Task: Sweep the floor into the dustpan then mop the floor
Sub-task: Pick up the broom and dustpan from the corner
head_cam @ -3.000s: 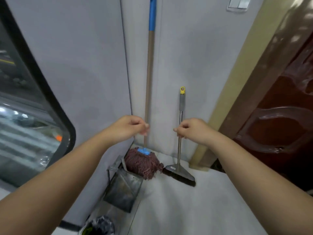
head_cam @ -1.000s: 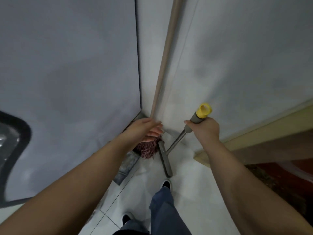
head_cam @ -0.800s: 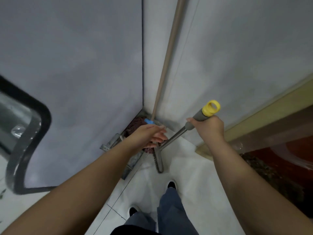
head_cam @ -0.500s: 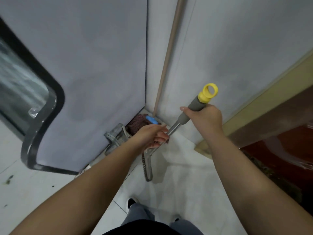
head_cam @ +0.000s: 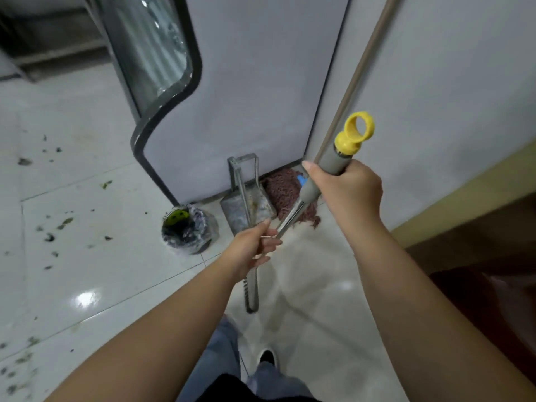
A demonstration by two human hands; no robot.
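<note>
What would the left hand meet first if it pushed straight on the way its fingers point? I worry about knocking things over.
Probably the dustpan leaning at the wall, just beyond the left hand, with the mop beside it; depth is unclear.

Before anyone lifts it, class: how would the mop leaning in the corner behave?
The mop probably handles top-heavy: a long stick over a bunched string head. The strands look limp, so they would likely dangle and drag.
</note>
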